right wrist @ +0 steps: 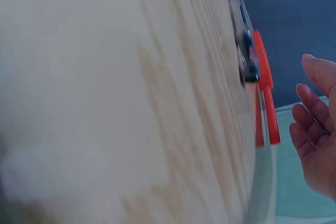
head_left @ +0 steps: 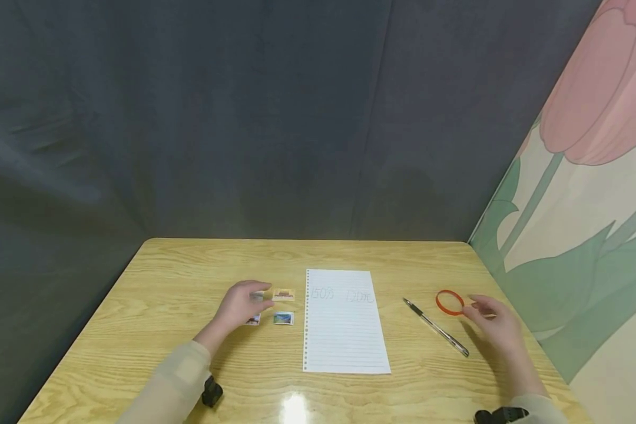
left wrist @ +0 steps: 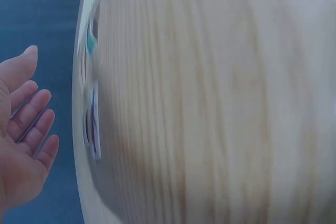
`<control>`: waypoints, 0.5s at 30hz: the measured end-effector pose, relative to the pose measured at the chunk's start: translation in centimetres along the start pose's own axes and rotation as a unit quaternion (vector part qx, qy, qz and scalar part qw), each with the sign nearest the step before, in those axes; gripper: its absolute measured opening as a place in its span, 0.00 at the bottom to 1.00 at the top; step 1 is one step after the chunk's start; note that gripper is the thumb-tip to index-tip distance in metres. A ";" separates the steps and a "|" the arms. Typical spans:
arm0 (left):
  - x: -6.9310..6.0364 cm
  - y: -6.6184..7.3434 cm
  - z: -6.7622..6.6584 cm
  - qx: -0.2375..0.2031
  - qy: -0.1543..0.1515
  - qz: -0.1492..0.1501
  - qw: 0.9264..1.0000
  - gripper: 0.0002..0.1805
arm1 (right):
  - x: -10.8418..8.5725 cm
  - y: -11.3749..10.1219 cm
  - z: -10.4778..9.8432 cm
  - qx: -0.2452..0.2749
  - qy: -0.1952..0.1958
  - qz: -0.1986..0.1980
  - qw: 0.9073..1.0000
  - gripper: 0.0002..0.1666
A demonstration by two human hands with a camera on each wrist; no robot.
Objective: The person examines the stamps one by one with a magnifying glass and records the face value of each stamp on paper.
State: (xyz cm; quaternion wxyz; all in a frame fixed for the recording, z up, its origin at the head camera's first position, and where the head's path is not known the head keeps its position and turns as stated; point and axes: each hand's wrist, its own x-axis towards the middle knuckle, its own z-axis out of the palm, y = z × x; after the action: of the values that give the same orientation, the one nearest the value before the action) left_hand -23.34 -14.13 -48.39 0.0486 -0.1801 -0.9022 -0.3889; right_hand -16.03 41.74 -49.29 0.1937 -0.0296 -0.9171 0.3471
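Observation:
My left hand [head_left: 242, 303] hovers over several small stamp-like pictures, its thumb and fingers apart with nothing between them. It partly covers two of the pictures. Just right of its fingertips lie a yellow stamp [head_left: 283, 295] and a blue-green stamp [head_left: 283, 318]. On the right, my right hand [head_left: 495, 324] is beside a red ring-shaped thing [head_left: 450, 302], fingers loosely bent. The right wrist view shows a gap between those fingers and the red thing [right wrist: 266, 87]. Whether a handle joins the ring is hard to tell.
A lined sheet of paper [head_left: 344, 335] with faint handwriting lies mid-table, between the hands. A clear pen with a black grip [head_left: 437, 328] lies diagonally right of it. A dark curtain [head_left: 297, 118] hangs behind the wooden table [head_left: 191, 265]; a tulip-patterned wall [head_left: 588, 235] stands at right.

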 end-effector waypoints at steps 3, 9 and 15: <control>0.1 -1.2 -0.7 -0.002 -0.005 -0.010 1.000 0.24 | -0.2 0.3 -0.7 -0.002 -0.019 0.013 1.000 0.25; 0.3 -3.1 -1.4 -0.002 -0.009 -0.013 1.000 0.25 | -0.4 0.6 -1.4 0.012 -0.062 0.040 0.997 0.31; 0.4 -3.9 -1.6 0.002 -0.021 -0.023 1.000 0.25 | -0.5 1.6 -1.3 0.023 -0.075 0.044 0.996 0.34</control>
State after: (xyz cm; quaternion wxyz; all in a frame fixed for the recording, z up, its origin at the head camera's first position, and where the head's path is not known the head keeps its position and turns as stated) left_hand -25.25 -17.62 -49.87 0.0214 -0.1675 -0.9077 -0.3842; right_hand -15.20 43.72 -49.57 0.1097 -0.0398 -0.9185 0.3778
